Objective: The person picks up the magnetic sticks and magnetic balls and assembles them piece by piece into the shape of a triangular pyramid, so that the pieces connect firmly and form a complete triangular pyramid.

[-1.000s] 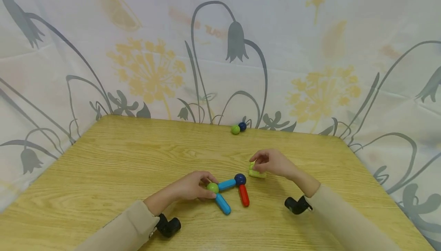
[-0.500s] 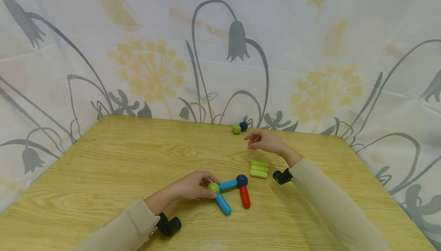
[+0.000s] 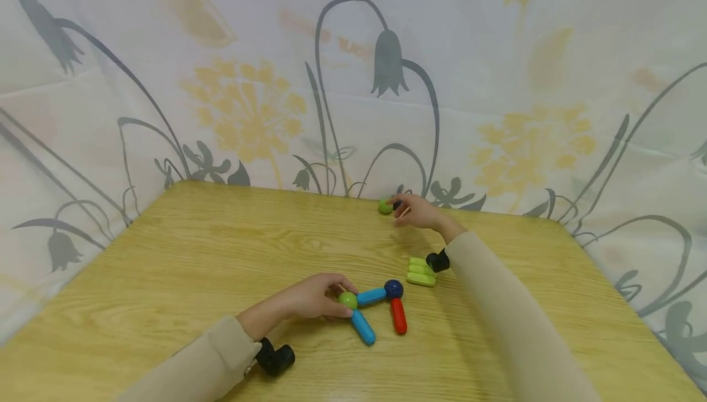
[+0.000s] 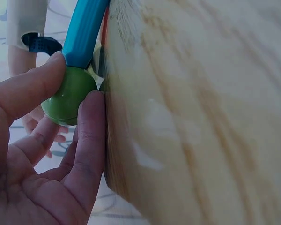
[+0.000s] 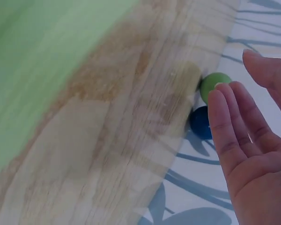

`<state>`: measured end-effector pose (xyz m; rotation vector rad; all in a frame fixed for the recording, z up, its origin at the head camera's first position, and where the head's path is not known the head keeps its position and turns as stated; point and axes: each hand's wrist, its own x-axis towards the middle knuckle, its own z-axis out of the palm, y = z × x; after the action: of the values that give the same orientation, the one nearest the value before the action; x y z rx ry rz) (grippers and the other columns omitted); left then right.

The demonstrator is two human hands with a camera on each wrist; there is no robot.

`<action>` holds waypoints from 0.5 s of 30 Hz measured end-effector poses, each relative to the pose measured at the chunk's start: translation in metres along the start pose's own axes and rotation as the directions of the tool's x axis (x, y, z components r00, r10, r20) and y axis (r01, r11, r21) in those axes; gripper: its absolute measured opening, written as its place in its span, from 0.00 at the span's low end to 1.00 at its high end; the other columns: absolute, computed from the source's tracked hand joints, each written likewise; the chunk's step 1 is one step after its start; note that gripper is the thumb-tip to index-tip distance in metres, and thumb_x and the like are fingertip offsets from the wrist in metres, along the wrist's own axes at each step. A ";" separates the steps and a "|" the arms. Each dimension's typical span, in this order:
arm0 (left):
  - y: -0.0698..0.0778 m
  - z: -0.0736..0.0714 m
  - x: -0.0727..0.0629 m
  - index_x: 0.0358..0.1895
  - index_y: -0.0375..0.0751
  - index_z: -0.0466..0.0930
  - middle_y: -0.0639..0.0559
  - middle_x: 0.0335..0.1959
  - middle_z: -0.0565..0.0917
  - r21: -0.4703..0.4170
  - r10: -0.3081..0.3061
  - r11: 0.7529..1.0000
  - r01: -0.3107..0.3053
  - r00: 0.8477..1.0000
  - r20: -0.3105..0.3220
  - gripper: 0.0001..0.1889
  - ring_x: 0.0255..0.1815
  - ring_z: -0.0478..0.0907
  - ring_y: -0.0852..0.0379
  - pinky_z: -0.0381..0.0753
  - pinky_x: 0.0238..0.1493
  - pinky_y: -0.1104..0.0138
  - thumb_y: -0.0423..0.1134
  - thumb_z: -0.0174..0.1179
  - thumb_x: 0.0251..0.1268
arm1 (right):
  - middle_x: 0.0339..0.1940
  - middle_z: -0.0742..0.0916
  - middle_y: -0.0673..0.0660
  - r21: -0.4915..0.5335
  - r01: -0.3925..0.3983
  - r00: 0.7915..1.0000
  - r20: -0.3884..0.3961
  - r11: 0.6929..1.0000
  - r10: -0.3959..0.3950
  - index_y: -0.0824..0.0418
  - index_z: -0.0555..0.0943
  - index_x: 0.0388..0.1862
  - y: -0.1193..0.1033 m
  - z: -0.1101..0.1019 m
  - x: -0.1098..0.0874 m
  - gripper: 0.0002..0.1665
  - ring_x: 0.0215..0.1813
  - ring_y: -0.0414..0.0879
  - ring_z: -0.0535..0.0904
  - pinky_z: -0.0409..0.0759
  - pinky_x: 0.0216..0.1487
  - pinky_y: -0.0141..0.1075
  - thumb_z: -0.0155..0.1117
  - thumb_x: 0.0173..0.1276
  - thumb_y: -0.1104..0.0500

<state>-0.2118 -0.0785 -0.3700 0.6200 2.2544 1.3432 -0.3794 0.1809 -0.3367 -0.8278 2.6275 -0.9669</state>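
Thumb and fingers of my left hand (image 3: 315,296) pinch a light green ball (image 3: 348,301) on the table. From this ball run two light blue rods (image 3: 363,327); one reaches a dark blue ball (image 3: 394,289) that carries a red rod (image 3: 399,316). At the far table edge, my right hand (image 3: 421,212) is stretched toward another green ball (image 3: 385,207) and a dark blue ball (image 5: 200,123) beside it. In the right wrist view its fingers look fairly straight, overlapping the balls, with the thumb apart. Whether they touch the balls is unclear.
Several yellow-green rods (image 3: 421,273) lie side by side under the right forearm. A wood-grain table (image 3: 221,255) carries everything, and a patterned curtain (image 3: 265,83) hangs right behind its far edge.
My right hand has moved from the yellow-green rods away to the far edge, up to the two loose balls. The left hand keeps its hold on the green ball.
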 end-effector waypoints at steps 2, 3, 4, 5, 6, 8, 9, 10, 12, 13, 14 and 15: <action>0.000 0.000 0.001 0.52 0.37 0.76 0.45 0.43 0.76 -0.002 0.001 1.000 -0.001 1.000 -0.001 0.18 0.37 0.76 0.55 0.80 0.33 0.64 0.34 0.65 0.58 | 0.46 0.77 0.69 -0.003 -0.017 1.000 0.003 1.000 0.017 0.69 0.64 0.66 0.002 -0.002 0.003 0.32 0.49 0.61 0.75 0.76 0.47 0.47 0.60 0.64 0.69; -0.001 0.000 0.001 0.52 0.36 0.76 0.45 0.43 0.76 -0.004 -0.001 1.000 0.001 1.000 -0.002 0.18 0.37 0.76 0.55 0.80 0.33 0.64 0.33 0.65 0.58 | 0.46 0.77 0.69 -0.006 -0.028 1.000 0.005 1.000 0.028 0.68 0.63 0.67 0.003 -0.002 0.005 0.33 0.49 0.61 0.74 0.76 0.48 0.47 0.60 0.64 0.68; -0.001 0.000 0.002 0.52 0.36 0.76 0.45 0.43 0.76 -0.006 0.000 1.000 0.000 1.000 0.000 0.18 0.37 0.76 0.55 0.80 0.33 0.64 0.33 0.65 0.58 | 0.46 0.77 0.69 -0.012 -0.042 0.999 0.008 0.999 0.042 0.67 0.62 0.68 0.005 -0.003 0.007 0.34 0.50 0.60 0.74 0.75 0.48 0.46 0.60 0.64 0.68; -0.001 0.001 0.003 0.52 0.36 0.76 0.45 0.43 0.76 -0.011 0.000 1.000 0.000 1.000 0.003 0.18 0.37 0.77 0.55 0.80 0.33 0.64 0.33 0.65 0.58 | 0.47 0.77 0.69 -0.022 -0.056 0.998 0.015 0.998 0.056 0.67 0.61 0.69 0.007 -0.003 0.008 0.34 0.50 0.60 0.74 0.75 0.47 0.46 0.60 0.64 0.69; -0.001 0.001 0.004 0.52 0.37 0.76 0.45 0.44 0.76 -0.008 0.003 1.000 -0.003 1.000 0.006 0.18 0.38 0.76 0.55 0.80 0.33 0.64 0.33 0.65 0.58 | 0.47 0.76 0.70 -0.036 -0.070 0.997 0.023 0.997 0.071 0.67 0.60 0.69 0.008 -0.003 0.008 0.35 0.50 0.60 0.74 0.75 0.47 0.45 0.59 0.63 0.69; -0.002 0.002 0.005 0.52 0.38 0.76 0.46 0.45 0.76 -0.002 0.007 1.000 -0.007 1.000 0.012 0.18 0.40 0.76 0.55 0.80 0.34 0.64 0.34 0.65 0.58 | 0.48 0.76 0.70 -0.067 -0.098 0.994 0.037 0.993 0.100 0.66 0.58 0.71 0.012 -0.004 0.010 0.38 0.50 0.58 0.73 0.75 0.46 0.42 0.59 0.63 0.70; -0.002 0.002 0.006 0.52 0.38 0.76 0.46 0.45 0.76 -0.005 0.008 1.000 -0.007 1.000 0.014 0.18 0.40 0.76 0.55 0.80 0.34 0.64 0.35 0.65 0.58 | 0.48 0.76 0.70 -0.076 -0.106 0.993 0.047 0.991 0.110 0.67 0.57 0.71 0.014 -0.003 0.011 0.39 0.48 0.57 0.73 0.74 0.44 0.41 0.58 0.62 0.71; -0.002 0.002 0.006 0.52 0.38 0.76 0.46 0.45 0.76 -0.009 0.005 1.000 -0.005 1.000 0.015 0.18 0.40 0.76 0.54 0.80 0.34 0.64 0.34 0.65 0.58 | 0.47 0.76 0.70 -0.081 -0.109 0.992 0.061 0.991 0.114 0.67 0.57 0.71 0.015 -0.003 0.011 0.39 0.47 0.56 0.73 0.74 0.43 0.40 0.58 0.61 0.72; -0.003 0.002 0.006 0.52 0.37 0.76 0.46 0.44 0.76 -0.010 -0.002 1.000 0.002 1.000 0.010 0.17 0.41 0.75 0.54 0.79 0.34 0.64 0.34 0.65 0.58 | 0.48 0.76 0.71 -0.076 -0.110 0.991 0.073 0.991 0.115 0.68 0.58 0.70 0.015 -0.003 0.013 0.38 0.45 0.55 0.73 0.73 0.42 0.39 0.57 0.60 0.72; -0.003 0.002 0.005 0.52 0.37 0.76 0.46 0.44 0.76 -0.014 -0.006 1.000 0.006 1.000 0.008 0.17 0.40 0.75 0.54 0.80 0.34 0.64 0.33 0.65 0.58 | 0.48 0.75 0.72 -0.058 -0.118 0.990 0.074 0.991 0.123 0.68 0.59 0.69 0.014 -0.003 0.013 0.37 0.45 0.56 0.72 0.73 0.42 0.39 0.57 0.61 0.72; -0.003 0.002 0.005 0.52 0.37 0.76 0.45 0.44 0.76 -0.017 -0.008 1.000 0.008 1.000 0.006 0.18 0.40 0.75 0.54 0.80 0.33 0.64 0.33 0.65 0.58 | 0.49 0.74 0.72 -0.042 -0.129 0.989 0.072 0.991 0.132 0.68 0.60 0.67 0.013 -0.003 0.013 0.35 0.46 0.57 0.72 0.73 0.42 0.40 0.58 0.61 0.71; -0.002 0.001 0.005 0.52 0.37 0.76 0.45 0.44 0.76 -0.016 -0.010 1.000 0.011 1.000 0.006 0.18 0.40 0.75 0.54 0.80 0.33 0.64 0.33 0.65 0.58 | 0.51 0.74 0.73 -0.023 -0.136 0.988 0.068 0.990 0.137 0.69 0.60 0.66 0.013 -0.003 0.012 0.34 0.48 0.59 0.72 0.74 0.43 0.42 0.58 0.61 0.71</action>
<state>-0.2156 -0.0755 -0.3735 0.6051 2.2375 1.3509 -0.3959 0.1837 -0.3425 -0.6628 2.5983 -0.8638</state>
